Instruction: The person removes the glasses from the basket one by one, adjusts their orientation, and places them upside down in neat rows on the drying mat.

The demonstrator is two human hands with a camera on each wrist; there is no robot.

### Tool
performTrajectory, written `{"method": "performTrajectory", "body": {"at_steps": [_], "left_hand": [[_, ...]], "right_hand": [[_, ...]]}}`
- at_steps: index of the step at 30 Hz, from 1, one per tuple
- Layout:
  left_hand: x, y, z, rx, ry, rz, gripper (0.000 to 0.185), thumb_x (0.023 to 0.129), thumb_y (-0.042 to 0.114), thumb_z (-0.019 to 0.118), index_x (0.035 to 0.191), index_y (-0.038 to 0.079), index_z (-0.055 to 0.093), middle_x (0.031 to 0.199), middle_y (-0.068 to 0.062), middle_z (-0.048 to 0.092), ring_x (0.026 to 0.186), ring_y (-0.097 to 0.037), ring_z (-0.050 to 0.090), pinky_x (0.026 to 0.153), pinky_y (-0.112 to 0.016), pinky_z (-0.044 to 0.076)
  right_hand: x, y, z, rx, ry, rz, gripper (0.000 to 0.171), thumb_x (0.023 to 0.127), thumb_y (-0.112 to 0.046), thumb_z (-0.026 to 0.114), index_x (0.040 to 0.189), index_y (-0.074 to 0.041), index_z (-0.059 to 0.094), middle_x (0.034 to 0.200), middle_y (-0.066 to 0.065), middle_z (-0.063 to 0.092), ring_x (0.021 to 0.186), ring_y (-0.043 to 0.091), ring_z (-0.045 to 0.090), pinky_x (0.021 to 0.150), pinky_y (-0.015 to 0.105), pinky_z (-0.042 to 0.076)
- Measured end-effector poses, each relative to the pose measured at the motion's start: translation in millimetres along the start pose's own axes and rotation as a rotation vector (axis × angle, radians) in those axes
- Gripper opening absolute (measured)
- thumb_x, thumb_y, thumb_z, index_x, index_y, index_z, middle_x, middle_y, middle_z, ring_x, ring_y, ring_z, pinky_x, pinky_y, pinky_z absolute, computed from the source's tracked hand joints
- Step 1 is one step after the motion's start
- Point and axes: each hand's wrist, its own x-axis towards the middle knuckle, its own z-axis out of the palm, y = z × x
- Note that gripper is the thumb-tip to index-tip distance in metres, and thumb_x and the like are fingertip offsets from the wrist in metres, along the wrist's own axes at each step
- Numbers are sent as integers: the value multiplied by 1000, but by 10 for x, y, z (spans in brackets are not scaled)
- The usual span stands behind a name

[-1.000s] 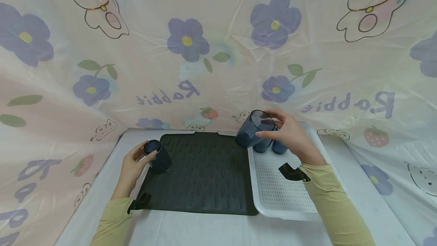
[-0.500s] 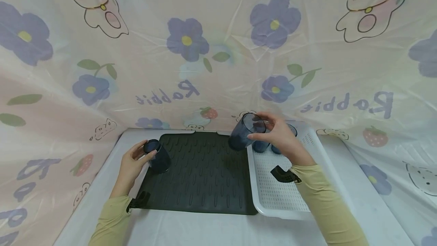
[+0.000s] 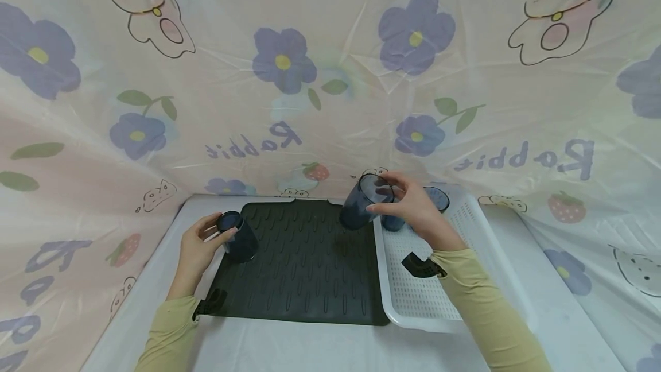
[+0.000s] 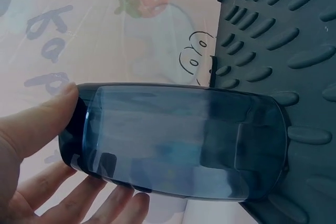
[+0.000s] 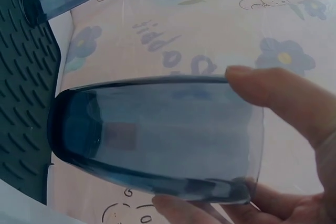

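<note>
Nearest, bare white table (image 3: pixel 289 349) along the front edge; two yellow-green sleeves (image 3: pixel 490 314) reach in over it, a black strap (image 3: pixel 420 266) at each wrist. Dark ridged mat (image 3: pixel 304 280) next, white perforated tray (image 3: pixel 420 297) against its right edge. Left hand (image 3: pixel 199 245) grips the left glass (image 3: pixel 244 240) near the rim, thumb one side, curved fingers the other, spread just to the glass's width; base at the mat's left edge, toward the far corner, contact unclear. Right hand (image 3: pixel 419 208) holds the right glass (image 3: pixel 357 208) likewise by the rim end; glass tilted, mouth up and rightward, base over the mat's far right corner, cannot tell whether touching. Both glasses: smoky blue, see-through, smooth-walled; the right one pale toward its thin rim, much darker at its rounded base. Two similar glasses (image 3: pixel 393 223) at the tray's far left corner, partly hidden by the right hand. Farthest, printed sheet (image 3: pixel 335 131): purple flowers, rabbits, strawberries.
</note>
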Motion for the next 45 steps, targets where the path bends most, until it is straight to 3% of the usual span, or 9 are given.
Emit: {"method": "performTrajectory", "body": {"at_steps": [10,14,20,26,32,38,45], "left_hand": [[-24,61,-21,-12,41,-7,59,85,12,75,137,4,50,134,-14,51,120,-29,52,91,-24,49],[-46,85,-41,19,41,-21,56,86,16,74,136,6,51,134,-12,52,119,-27,53,93,-32,49],[-98,130,-78,20,34,-28,56,86,24,74,135,8,53,133,-11,53,119,-28,53,85,-18,47],[-189,192,-109,23,42,-11,58,86,27,74,136,8,52,134,-10,52,118,-29,54,88,-21,48],[-276,310,-126,-13,53,33,58,86,27,73,136,7,52,132,-10,53,116,-28,55,83,-12,47],[-355,467,-104,-50,56,115,53,87,23,72,134,5,53,131,-13,54,114,-31,55,84,-11,47],[-378,571,39,-79,-17,197,51,88,20,72,134,5,53,126,-15,56,109,-21,57,86,-14,48]], "right_hand": [[20,30,96,37,-7,5,78,77,-14,82,143,-9,40,141,10,41,129,32,42,95,48,46],[37,49,125,65,-19,-3,78,78,-12,81,143,-8,39,139,12,43,125,35,46,93,47,47],[51,66,176,100,-40,-15,74,78,-8,80,142,-6,41,136,18,44,123,36,48,91,44,49],[57,79,232,120,-39,-5,74,79,-9,79,141,-7,41,135,18,46,124,36,47,93,44,49],[69,100,263,128,-37,11,73,78,-9,80,141,-8,42,135,17,46,124,36,48,94,46,48],[81,122,292,128,-39,17,72,79,-11,80,141,-11,43,135,13,47,123,31,49,94,46,47],[76,109,314,143,-51,31,75,81,-11,78,144,-11,39,139,11,43,126,33,45,97,48,45]]}}
